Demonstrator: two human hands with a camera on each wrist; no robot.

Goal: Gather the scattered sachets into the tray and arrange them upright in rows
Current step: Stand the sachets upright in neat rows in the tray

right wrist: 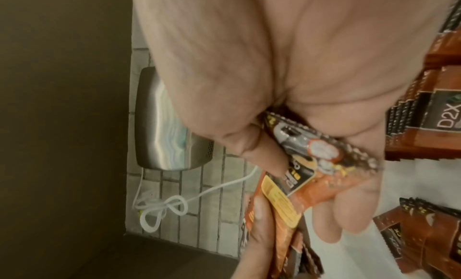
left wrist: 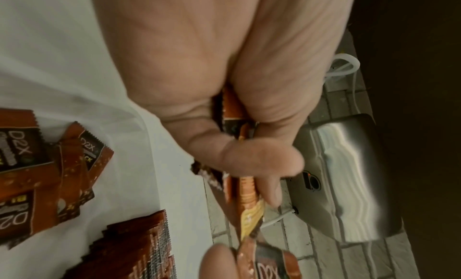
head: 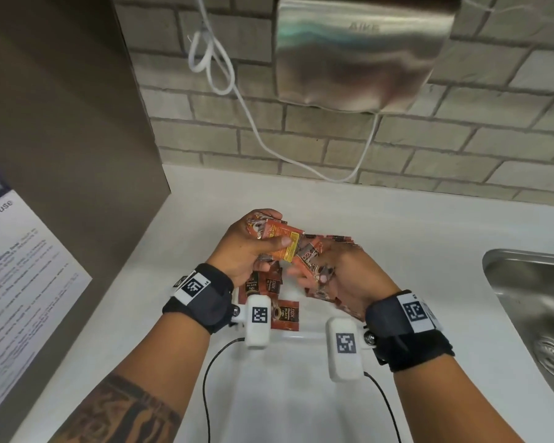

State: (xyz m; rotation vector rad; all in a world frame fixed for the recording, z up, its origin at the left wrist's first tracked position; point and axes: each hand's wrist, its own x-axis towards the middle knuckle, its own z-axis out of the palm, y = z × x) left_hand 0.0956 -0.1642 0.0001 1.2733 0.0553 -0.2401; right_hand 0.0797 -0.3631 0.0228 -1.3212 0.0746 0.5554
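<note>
Fingers [head: 277, 242] of the left hand [head: 243, 247] are pinching a bunch of orange-brown foil sachets [head: 280, 243] at frame centre, while the right hand [head: 343, 276] is gripping another fanned bunch [head: 320, 270] beside it. More are lying loose [head: 285, 314] in the white plastic tray [head: 301, 334] on the white worktop [head: 397, 238] below.

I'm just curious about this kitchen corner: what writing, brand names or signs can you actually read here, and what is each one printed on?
"D2X": on the brown sachets, both loose ones and those held by the left hand and right hand.
"BLACK": on a sachet in the tray.
"AIKE": faint, on the steel hand dryer.
"ave use": cut-off heading on the wall notice; its smaller text is too blurred.
Wristband markers: square codes, no words.
</note>
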